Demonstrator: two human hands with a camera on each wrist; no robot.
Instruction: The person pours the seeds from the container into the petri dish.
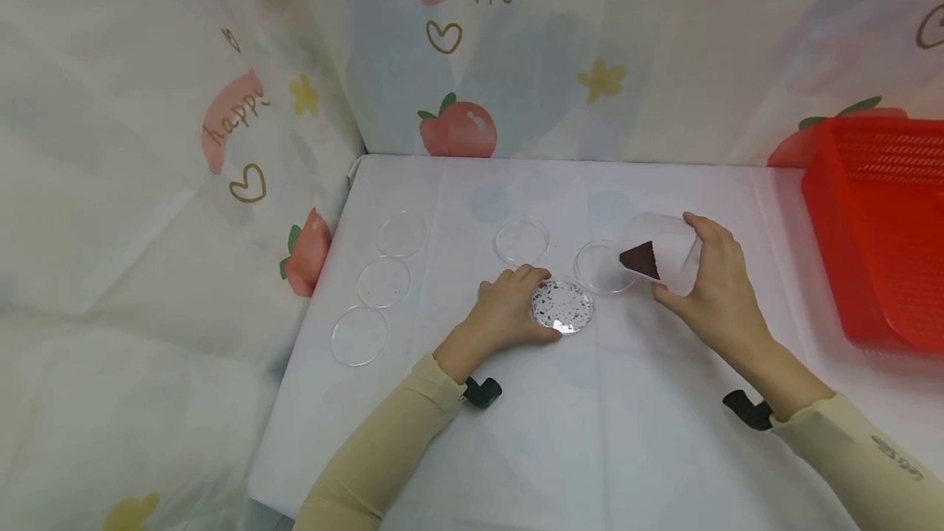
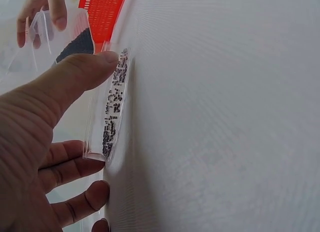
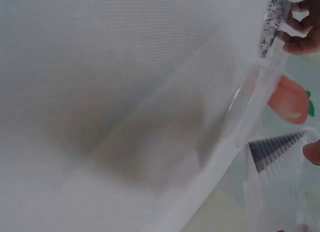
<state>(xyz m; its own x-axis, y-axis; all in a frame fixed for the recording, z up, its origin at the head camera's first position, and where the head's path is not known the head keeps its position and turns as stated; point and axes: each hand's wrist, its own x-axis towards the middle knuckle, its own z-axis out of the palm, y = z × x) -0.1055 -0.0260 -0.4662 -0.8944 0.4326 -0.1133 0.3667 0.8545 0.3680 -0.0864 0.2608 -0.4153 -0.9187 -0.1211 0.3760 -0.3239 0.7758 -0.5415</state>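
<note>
Two hands work over a white tabletop (image 1: 516,433) set with clear round dishes. The left hand (image 1: 505,314) curls thumb and fingers (image 2: 75,167) round the rim of a seeded dish (image 1: 563,306), which lies flat near the middle of the tabletop. The right hand (image 1: 719,285) grips a tilted clear cup (image 1: 664,256) holding dark seeds, its mouth just above an empty dish (image 1: 603,267) beside the seeded one. Three more dishes (image 1: 383,281) line the left edge; a red basket (image 1: 878,228) stands at far right.
</note>
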